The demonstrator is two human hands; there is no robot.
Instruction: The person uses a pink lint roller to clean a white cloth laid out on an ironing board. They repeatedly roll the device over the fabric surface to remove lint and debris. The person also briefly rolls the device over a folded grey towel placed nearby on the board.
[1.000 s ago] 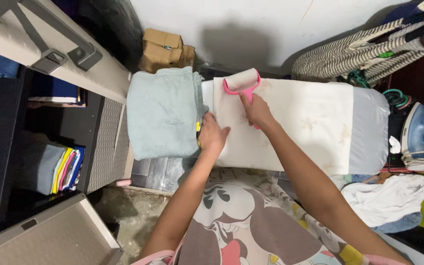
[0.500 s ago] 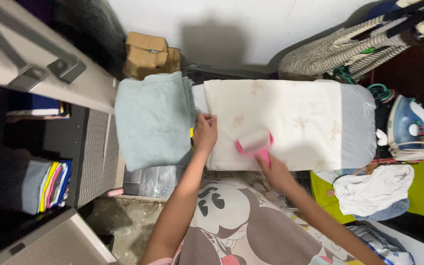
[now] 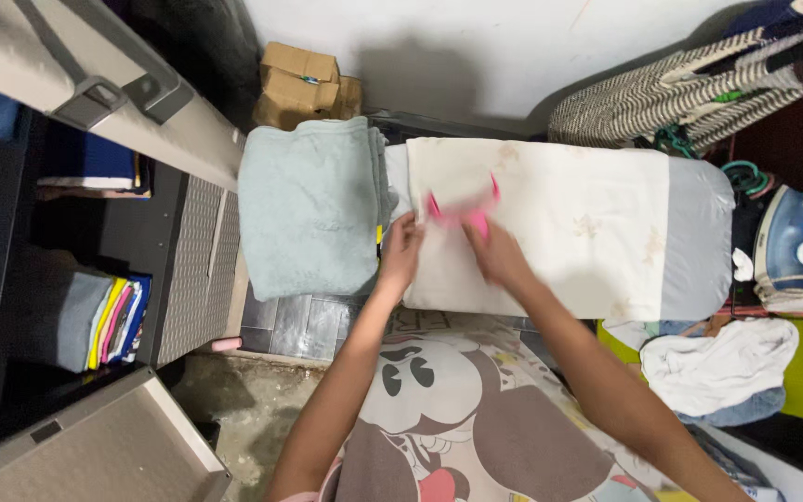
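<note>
Grey padding covers the long ironing board (image 3: 699, 237) that fills the middle of my view, and I place everything from it. Draped over most of the board lies a cream cloth with faint tan flower prints (image 3: 559, 228), flat and hanging over the near edge. On the board's left end sits a folded pale green towel (image 3: 307, 209), thick and squared, touching the cream cloth's left edge.

My left hand (image 3: 400, 253) rests at the seam where the towel meets the cloth, fingers curled together and pressing down on the cloth's left border; a sliver of something yellow (image 3: 378, 237) shows just beside the thumb. My right hand (image 3: 494, 256) lies on the cloth a little right of the left hand, its fingers closed around the handle of a pink-framed lint roller (image 3: 462, 206). The roller is blurred, so I cannot tell exactly how its drum sits, but it is on the cloth near the board's far-left part, just beyond my fingertips.

Past the board's right end stands a blue and white steam iron (image 3: 801, 256), with crumpled white garments (image 3: 727, 363) below it. Beyond the far edge, against the white wall, I see stacked brown cardboard boxes (image 3: 301, 84) and a black-and-white striped woven bag (image 3: 680, 93). Left of the board, a dark shelf holds folded coloured clothes (image 3: 113, 321).
</note>
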